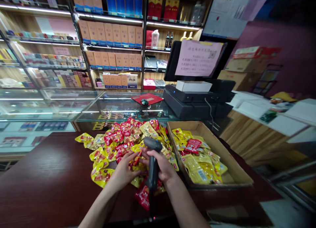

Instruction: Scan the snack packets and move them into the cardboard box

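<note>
A large pile of red and yellow snack packets (123, 135) lies on the dark red table (49, 178). A black handheld barcode scanner (153, 165) stands upright in front of the pile, its head at the top. My left hand (127, 170) is at the front of the pile, fingers curved round a small red and yellow packet (135, 159). Beside the scanner's handle on the right is my right hand (161, 163), its fingers bent and partly hidden behind the scanner; whatever they hold cannot be made out. A red packet (143, 195) lies below the hands.
An open cardboard box (237, 175) with several yellow and red packets stands right of the pile. Behind are a glass counter (118, 104), a mouse (144, 102) on a red mat (154, 98), and a monitor (170, 61) above a black cash drawer (187, 106).
</note>
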Demonstrator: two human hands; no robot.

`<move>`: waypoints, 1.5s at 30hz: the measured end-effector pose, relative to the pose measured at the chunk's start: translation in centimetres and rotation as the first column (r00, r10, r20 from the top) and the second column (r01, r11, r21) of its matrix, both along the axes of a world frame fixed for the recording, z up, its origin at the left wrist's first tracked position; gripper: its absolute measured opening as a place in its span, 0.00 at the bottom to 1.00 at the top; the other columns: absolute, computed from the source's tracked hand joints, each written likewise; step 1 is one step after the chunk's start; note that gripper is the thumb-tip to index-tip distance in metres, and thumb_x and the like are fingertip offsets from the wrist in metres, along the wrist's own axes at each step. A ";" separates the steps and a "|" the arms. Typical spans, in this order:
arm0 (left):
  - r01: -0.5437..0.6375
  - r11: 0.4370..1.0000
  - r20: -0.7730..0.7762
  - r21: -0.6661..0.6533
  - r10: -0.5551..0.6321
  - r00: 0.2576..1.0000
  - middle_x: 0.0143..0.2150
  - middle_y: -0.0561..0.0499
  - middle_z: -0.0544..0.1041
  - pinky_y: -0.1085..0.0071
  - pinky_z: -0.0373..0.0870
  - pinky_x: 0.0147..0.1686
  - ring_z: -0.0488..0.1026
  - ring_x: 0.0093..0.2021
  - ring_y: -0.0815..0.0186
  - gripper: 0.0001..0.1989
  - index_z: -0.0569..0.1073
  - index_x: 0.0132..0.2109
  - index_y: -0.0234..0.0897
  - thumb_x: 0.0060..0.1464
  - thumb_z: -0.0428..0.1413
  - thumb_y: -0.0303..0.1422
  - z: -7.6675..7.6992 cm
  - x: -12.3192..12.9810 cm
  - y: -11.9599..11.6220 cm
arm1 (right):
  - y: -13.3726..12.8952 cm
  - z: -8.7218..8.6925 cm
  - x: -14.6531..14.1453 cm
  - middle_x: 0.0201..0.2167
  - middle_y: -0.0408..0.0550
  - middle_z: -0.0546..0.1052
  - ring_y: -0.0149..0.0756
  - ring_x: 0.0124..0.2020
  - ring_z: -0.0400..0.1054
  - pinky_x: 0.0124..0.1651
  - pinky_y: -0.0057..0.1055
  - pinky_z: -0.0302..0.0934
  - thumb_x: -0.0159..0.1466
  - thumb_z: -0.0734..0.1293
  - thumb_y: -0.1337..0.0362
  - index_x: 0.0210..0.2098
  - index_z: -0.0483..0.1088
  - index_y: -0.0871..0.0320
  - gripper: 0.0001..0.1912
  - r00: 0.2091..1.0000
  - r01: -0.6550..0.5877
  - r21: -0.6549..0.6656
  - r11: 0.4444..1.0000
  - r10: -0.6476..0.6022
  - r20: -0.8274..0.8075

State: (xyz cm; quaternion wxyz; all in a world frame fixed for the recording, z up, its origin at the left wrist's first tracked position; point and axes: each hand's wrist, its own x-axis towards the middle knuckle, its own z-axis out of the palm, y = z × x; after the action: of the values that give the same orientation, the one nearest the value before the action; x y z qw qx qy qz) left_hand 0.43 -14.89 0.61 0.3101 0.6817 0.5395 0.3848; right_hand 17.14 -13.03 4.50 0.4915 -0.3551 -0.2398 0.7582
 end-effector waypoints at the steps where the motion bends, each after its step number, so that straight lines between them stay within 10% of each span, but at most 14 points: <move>1: 0.017 1.000 0.034 -0.023 -0.016 0.999 0.49 0.45 0.73 0.64 0.64 0.50 0.70 0.49 0.57 0.23 0.73 0.50 0.38 0.44 0.61 0.37 0.3 -0.1 0.2 | 0.1 0.1 -0.1 0.38 0.51 0.77 0.42 0.43 0.72 0.41 0.33 0.66 0.47 0.71 0.67 0.33 0.73 0.59 0.12 1.000 -0.011 0.023 1.000 0.012 -0.027; 5: -0.022 0.972 0.228 -0.233 0.077 0.971 0.31 0.48 0.77 0.69 0.69 0.34 0.74 0.32 0.62 0.15 0.74 0.36 0.33 0.49 0.56 0.42 1.8 -1.4 1.3 | 0.6 0.2 -0.2 0.41 0.51 0.77 0.44 0.49 0.69 0.51 0.38 0.61 0.46 0.72 0.67 0.34 0.74 0.59 0.14 0.998 0.010 0.117 0.993 -0.017 0.055; 15: 0.181 0.899 0.572 -0.400 0.090 0.815 0.25 0.56 0.72 0.78 0.64 0.23 0.68 0.23 0.74 0.16 0.68 0.30 0.35 0.40 0.64 0.40 4.0 -2.8 6.4 | 2.9 0.5 -0.2 0.38 0.48 0.78 0.39 0.44 0.70 0.50 0.33 0.59 0.45 0.71 0.68 0.36 0.76 0.59 0.17 0.961 -0.049 0.254 0.966 -0.024 0.277; 24: 0.263 0.817 0.612 -0.513 0.133 0.779 0.27 0.56 0.72 0.75 0.69 0.26 0.71 0.27 0.72 0.18 0.67 0.29 0.35 0.33 0.68 0.34 4.2 -2.2 10.6 | 4.6 1.6 0.1 0.20 0.40 0.72 0.29 0.24 0.64 0.31 0.26 0.57 0.45 0.71 0.66 0.28 0.72 0.60 0.09 0.908 0.044 0.278 0.960 -0.154 0.389; 30: 0.311 0.765 0.647 -0.565 0.177 0.742 0.28 0.54 0.75 0.76 0.69 0.23 0.72 0.25 0.72 0.18 0.67 0.29 0.35 0.34 0.68 0.31 5.1 -1.1 13.6 | 4.6 1.9 0.9 0.26 0.42 0.75 0.30 0.28 0.67 0.33 0.26 0.59 0.47 0.70 0.64 0.27 0.71 0.60 0.08 0.866 0.097 0.342 0.935 -0.249 0.435; 45: 0.203 0.766 0.560 -0.610 0.236 0.794 0.28 0.53 0.76 0.74 0.71 0.29 0.73 0.27 0.70 0.13 0.71 0.31 0.35 0.38 0.67 0.29 7.3 0.4 19.0 | 2.7 0.2 -1.6 0.08 0.38 0.63 0.27 0.10 0.55 0.15 0.26 0.49 0.52 0.66 0.59 0.19 0.64 0.56 0.10 0.804 -0.092 0.263 0.961 -0.084 0.588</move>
State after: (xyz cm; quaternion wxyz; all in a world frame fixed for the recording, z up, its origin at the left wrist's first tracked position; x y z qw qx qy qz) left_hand 0.83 4.10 7.95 0.6766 0.3674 0.5150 0.3769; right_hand 15.49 -10.30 4.71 0.4349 -0.5013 -0.4863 0.5684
